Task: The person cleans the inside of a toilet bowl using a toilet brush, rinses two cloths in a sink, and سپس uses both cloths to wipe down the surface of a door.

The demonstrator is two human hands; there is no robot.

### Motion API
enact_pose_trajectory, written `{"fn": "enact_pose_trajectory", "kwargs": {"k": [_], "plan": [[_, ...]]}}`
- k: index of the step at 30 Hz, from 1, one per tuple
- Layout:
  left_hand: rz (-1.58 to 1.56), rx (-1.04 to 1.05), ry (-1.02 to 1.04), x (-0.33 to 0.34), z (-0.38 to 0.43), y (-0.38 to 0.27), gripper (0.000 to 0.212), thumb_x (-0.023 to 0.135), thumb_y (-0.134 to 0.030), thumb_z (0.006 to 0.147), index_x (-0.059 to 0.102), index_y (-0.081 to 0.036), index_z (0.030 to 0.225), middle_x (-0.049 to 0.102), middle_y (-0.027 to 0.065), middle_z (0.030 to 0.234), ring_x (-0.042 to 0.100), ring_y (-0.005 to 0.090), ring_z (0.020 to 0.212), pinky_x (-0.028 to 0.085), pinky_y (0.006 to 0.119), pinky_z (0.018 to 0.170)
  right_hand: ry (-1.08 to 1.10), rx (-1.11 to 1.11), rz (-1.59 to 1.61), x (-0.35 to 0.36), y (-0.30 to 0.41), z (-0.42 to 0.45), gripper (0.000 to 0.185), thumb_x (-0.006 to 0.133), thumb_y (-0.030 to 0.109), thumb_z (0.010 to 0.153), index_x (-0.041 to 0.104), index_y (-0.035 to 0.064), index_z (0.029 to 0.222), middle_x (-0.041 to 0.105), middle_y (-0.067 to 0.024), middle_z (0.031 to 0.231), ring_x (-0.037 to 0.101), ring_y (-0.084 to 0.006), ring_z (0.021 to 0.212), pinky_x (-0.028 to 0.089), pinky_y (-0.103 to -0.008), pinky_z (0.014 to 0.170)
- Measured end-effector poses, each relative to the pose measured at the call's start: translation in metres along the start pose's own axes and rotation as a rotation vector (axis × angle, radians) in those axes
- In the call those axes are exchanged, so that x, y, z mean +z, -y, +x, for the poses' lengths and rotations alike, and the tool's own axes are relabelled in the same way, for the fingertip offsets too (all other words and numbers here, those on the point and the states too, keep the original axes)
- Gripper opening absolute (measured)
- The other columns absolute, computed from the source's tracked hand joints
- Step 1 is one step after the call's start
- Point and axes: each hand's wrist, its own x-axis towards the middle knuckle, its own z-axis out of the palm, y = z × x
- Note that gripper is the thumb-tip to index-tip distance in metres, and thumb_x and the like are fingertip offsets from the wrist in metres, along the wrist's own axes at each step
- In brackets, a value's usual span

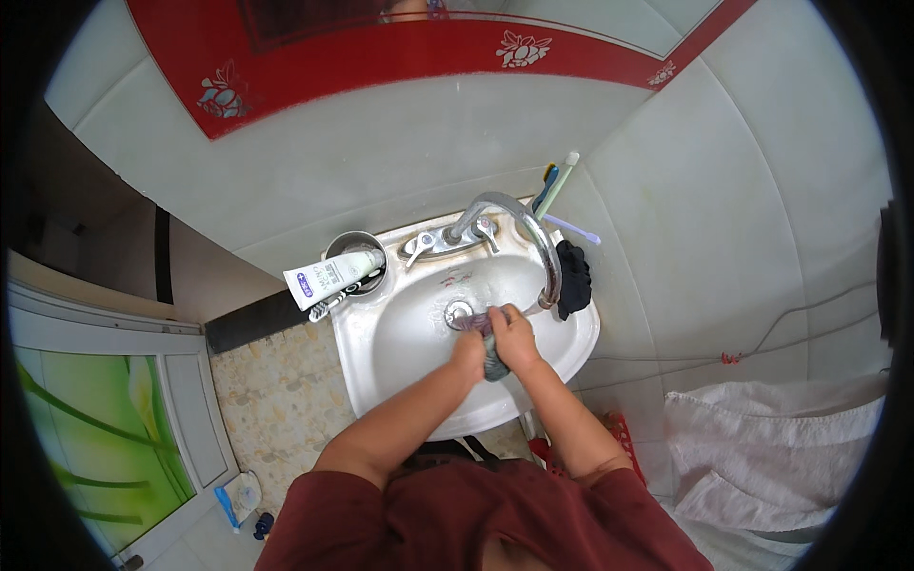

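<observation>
Over the white washbasin (407,357), both of my hands grip one bunched, wet-looking cloth (495,359), coloured grey and purplish. My left hand (468,355) closes on its left side, while my right hand (513,335) holds it on the right, close under the spout of the chrome faucet (550,268). The metal drain (459,314) lies just beyond my left hand. Whether water runs from the spout is hard to tell.
A metal cup (355,243) on the basin's left corner holds a white tube (332,278) and a striped toothbrush (328,307). Toothbrushes (559,187) and a black cloth (573,280) lie at the right rim. A pale towel (771,450) hangs at right.
</observation>
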Motion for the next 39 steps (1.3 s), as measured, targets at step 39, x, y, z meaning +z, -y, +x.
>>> {"fn": "enact_pose_trajectory", "kwargs": {"k": [39], "plan": [[0.487, 0.142, 0.027, 0.03, -0.017, -0.021, 0.025, 0.042, -0.024, 0.083, 0.051, -0.004, 0.094, 0.056, 0.009, 0.082, 0.055, 0.0163, 0.071, 0.045, 0.027, 0.06, -0.244, -0.409, 0.016, -0.012, 0.005, -0.002, 0.025, 0.046, 0.022, 0.082, 0.05, -0.002, 0.084, 0.052, -0.0129, 0.088, 0.049, -0.0186, 0.08, 0.037, -0.0276, 0.072]]}}
